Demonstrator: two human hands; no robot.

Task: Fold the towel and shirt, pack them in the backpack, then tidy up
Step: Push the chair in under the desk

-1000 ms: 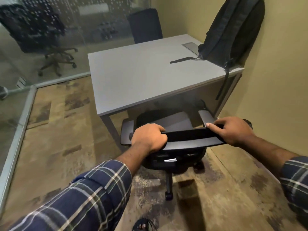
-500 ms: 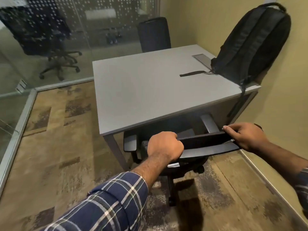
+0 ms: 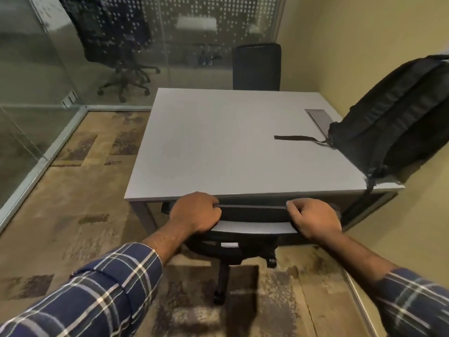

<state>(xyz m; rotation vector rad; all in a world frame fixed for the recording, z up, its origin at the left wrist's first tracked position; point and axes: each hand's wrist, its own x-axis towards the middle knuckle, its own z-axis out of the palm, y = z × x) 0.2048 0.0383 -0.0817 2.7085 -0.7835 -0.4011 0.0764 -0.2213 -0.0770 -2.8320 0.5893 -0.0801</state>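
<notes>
Both hands clamped on the chair back at the bench's near edge

The left grip [image 3: 196,212] has its fingers curled over the top rail of the black office chair [image 3: 252,229]; the right grip [image 3: 315,220] is likewise curled round that rail, further along it; the chair sits tucked against the grey bench [image 3: 218,147], its seat hidden beneath; the black backpack [image 3: 398,113] stands well beyond the right grip, on the bench's far right corner, tilted back against the yellow wall, one strap [image 3: 296,137] lying flat on the bench; a second dark chair [image 3: 256,66] stands at the bench's far side; plaid sleeves [image 3: 102,288] cover both forearms.
</notes>
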